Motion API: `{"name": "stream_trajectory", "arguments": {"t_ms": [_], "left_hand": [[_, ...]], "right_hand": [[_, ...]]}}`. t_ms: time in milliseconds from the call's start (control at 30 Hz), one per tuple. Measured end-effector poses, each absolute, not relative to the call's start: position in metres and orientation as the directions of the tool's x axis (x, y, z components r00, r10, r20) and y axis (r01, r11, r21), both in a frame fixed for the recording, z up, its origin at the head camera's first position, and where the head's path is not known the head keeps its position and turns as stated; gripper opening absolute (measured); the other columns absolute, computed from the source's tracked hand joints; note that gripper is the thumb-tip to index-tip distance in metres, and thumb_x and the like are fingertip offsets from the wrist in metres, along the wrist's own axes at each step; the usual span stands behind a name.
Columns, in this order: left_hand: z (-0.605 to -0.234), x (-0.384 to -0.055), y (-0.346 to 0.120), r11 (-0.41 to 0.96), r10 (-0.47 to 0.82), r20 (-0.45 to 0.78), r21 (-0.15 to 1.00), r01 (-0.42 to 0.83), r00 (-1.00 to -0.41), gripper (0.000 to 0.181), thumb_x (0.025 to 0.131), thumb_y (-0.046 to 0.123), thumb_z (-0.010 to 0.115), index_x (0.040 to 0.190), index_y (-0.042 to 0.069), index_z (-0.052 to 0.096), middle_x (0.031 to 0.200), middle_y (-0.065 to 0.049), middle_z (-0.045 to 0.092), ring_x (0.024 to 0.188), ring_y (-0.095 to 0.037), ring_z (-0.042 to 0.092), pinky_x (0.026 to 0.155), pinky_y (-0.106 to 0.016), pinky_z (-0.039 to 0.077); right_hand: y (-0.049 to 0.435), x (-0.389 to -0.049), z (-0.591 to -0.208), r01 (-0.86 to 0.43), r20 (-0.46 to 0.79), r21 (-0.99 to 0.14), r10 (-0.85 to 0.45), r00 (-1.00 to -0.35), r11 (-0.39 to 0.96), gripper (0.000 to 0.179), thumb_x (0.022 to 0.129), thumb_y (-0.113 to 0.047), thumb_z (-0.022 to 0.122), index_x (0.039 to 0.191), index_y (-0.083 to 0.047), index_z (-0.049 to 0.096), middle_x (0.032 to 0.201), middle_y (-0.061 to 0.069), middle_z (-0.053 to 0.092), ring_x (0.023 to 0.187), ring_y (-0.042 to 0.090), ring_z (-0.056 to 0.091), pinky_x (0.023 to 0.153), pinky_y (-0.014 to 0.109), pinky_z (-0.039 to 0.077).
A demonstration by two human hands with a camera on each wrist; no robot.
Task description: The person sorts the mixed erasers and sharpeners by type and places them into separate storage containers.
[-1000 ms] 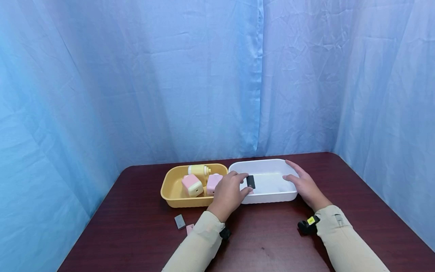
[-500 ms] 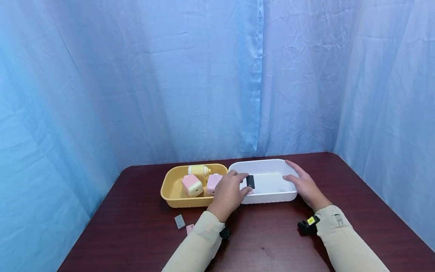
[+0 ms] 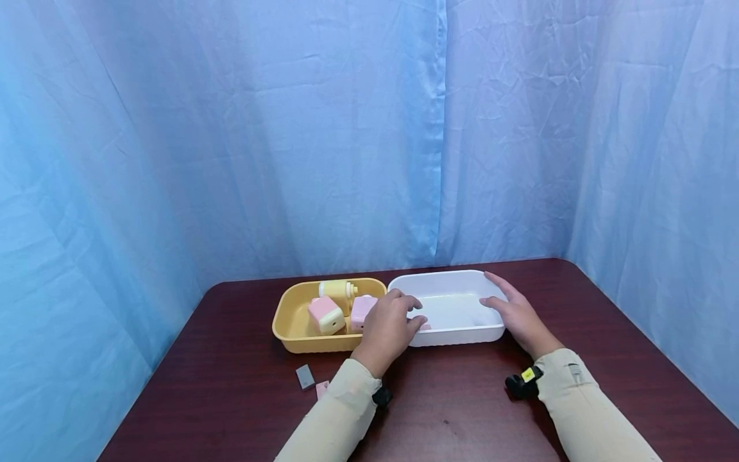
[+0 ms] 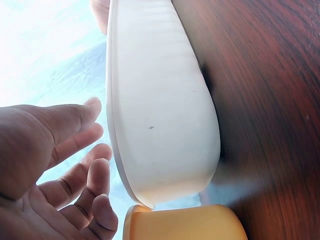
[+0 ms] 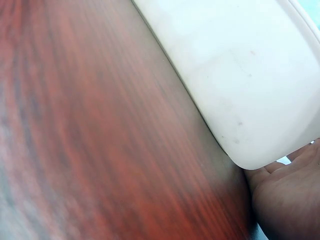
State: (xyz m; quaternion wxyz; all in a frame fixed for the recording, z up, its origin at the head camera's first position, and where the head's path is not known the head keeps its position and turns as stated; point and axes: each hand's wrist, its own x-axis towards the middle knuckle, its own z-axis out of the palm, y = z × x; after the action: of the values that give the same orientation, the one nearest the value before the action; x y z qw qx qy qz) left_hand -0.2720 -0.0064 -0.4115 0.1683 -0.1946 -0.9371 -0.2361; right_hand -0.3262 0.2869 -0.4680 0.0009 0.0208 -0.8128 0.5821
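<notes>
Over the left end of the white tray [image 3: 464,335] is my left hand [image 3: 385,328], thumb and forefinger apart with a gap between them. In the left wrist view that hand [image 4: 60,165] has loosely bent fingers, nothing between them, beside the tray's rim. A small pink piece [image 3: 426,326] shows inside the tray near the left thumb. My right hand [image 3: 524,323] holds the tray's right end, thumb over the rim and fingers along the outside. The right wrist view shows part of this hand [image 5: 290,195] against the tray's corner.
A yellow tray [image 3: 317,345] adjoins the white one on the left. In it lie a pink and cream block [image 3: 326,315], a lilac block [image 3: 362,310] and a yellow cylinder [image 3: 336,289]. A grey flat piece [image 3: 305,377] and a pink one [image 3: 322,388] lie in front.
The black flat piece that the left fingers held over the white tray has left them and is out of sight. Both hands and the trays stay almost in place.
</notes>
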Motion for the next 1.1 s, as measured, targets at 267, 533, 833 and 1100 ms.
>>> {"name": "stream_trajectory", "arguments": {"t_ms": [267, 533, 833, 1100], "left_hand": [[-0.41, -0.272, -0.005, 0.807, 0.292, 0.413, 0.378, 0.454, -0.863, 0.023, 0.089, 0.035, 0.083, 0.106, 0.019, 0.081, 0.099, 0.002, 0.069, 0.086, -0.012, 0.063, 0.076, -0.026, 0.055], [-0.408, -0.268, -0.007, 0.804, 0.302, 0.394, 0.383, 0.454, -0.868, 0.025, 0.088, 0.034, 0.084, 0.107, 0.017, 0.081, 0.099, -0.001, 0.07, 0.086, -0.012, 0.062, 0.076, -0.027, 0.055], [-0.402, -0.265, -0.01, 0.811, 0.31, 0.375, 0.374, 0.449, -0.874, 0.027, 0.089, 0.035, 0.083, 0.11, 0.019, 0.08, 0.102, 0.002, 0.068, 0.089, -0.013, 0.064, 0.078, -0.028, 0.056], [-0.395, -0.259, -0.022, 0.823, 0.321, 0.406, 0.328, 0.464, -0.855, 0.025, 0.089, 0.035, 0.083, 0.108, 0.02, 0.08, 0.102, 0.003, 0.069, 0.09, -0.014, 0.064, 0.078, -0.029, 0.055]], "right_hand": [[0.287, -0.323, -0.466, -0.044, 0.036, -0.944, -0.029, -0.999, 0.327, 0.076, 0.102, -0.021, 0.06, 0.167, -0.025, 0.02, 0.173, 0.013, 0.014, 0.157, 0.039, 0.017, 0.122, 0.067, 0.018], [0.287, -0.324, -0.467, -0.036, 0.026, -0.949, -0.036, -0.999, 0.314, 0.076, 0.103, -0.022, 0.06, 0.167, -0.024, 0.02, 0.173, 0.013, 0.015, 0.156, 0.037, 0.02, 0.122, 0.066, 0.019], [0.288, -0.324, -0.468, -0.032, 0.022, -0.947, -0.034, -0.999, 0.319, 0.075, 0.103, -0.023, 0.059, 0.167, -0.023, 0.02, 0.173, 0.014, 0.015, 0.156, 0.038, 0.02, 0.122, 0.067, 0.019], [0.288, -0.325, -0.469, -0.039, 0.029, -0.945, -0.036, -0.999, 0.324, 0.075, 0.103, -0.025, 0.059, 0.167, -0.023, 0.02, 0.173, 0.014, 0.014, 0.156, 0.039, 0.018, 0.122, 0.067, 0.019]]}}
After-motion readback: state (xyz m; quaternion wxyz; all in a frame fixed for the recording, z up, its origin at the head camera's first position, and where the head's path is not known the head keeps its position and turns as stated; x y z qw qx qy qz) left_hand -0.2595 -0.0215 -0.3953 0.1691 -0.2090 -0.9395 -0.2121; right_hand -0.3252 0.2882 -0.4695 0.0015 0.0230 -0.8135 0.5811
